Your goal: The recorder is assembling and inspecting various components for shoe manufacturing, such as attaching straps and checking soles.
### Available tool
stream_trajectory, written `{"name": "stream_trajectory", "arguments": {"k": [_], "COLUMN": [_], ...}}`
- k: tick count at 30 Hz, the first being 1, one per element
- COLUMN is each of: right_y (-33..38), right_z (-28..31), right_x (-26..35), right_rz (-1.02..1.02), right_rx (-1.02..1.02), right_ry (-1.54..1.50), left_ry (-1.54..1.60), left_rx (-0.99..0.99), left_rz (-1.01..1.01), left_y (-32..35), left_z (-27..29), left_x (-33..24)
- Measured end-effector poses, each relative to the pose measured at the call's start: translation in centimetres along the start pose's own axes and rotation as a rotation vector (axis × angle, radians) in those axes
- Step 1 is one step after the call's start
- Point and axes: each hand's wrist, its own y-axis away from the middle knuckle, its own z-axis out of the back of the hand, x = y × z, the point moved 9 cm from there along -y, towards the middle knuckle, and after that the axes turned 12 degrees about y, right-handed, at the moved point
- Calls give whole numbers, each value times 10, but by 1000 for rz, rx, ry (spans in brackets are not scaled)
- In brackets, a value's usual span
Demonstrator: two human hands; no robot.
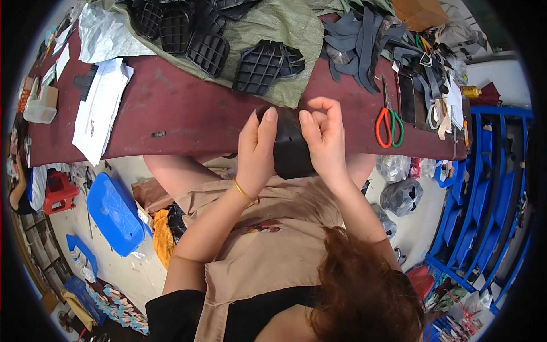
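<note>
Curving along its lower edge, a smooth black piece (pixel 293 155)

Maroon-covered table (pixel 191 111), open lane left of centre, small dark piece (pixel 158 134) within it, white papers (pixel 102 111) at left, black gridded plastic pieces (pixel 259 65) blocking upper centre, grey strips (pixel 364 43) blocking upper right, red-and-green-handled scissors (pixel 388 107) right of centre

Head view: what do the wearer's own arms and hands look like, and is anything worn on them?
The left hand and right hand are ungloved. A thin, gold-coloured bangle circles the left wrist; none shows on the right. Both forearms are uncovered. A short black sleeve covers the upper left arm; hair hides much of the right shoulder.
</note>
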Motion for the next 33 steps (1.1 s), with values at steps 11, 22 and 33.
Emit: {"name": "stream_trajectory", "arguments": {"k": [11, 22, 33], "right_y": [19, 69, 22], "right_z": [-24, 10, 0], "right_x": [-16, 33, -26], "right_rz": [-731, 126, -425], "right_rx": [248, -719, -197], "right_ry": [-1224, -646, -1266], "left_ry": [-493, 80, 126], "left_rx": [800, 284, 410], "left_rz": [-42, 491, 194], "left_y": [-1, -7, 11], "left_z": [-45, -42, -19], "left_x": [25, 75, 43]}}
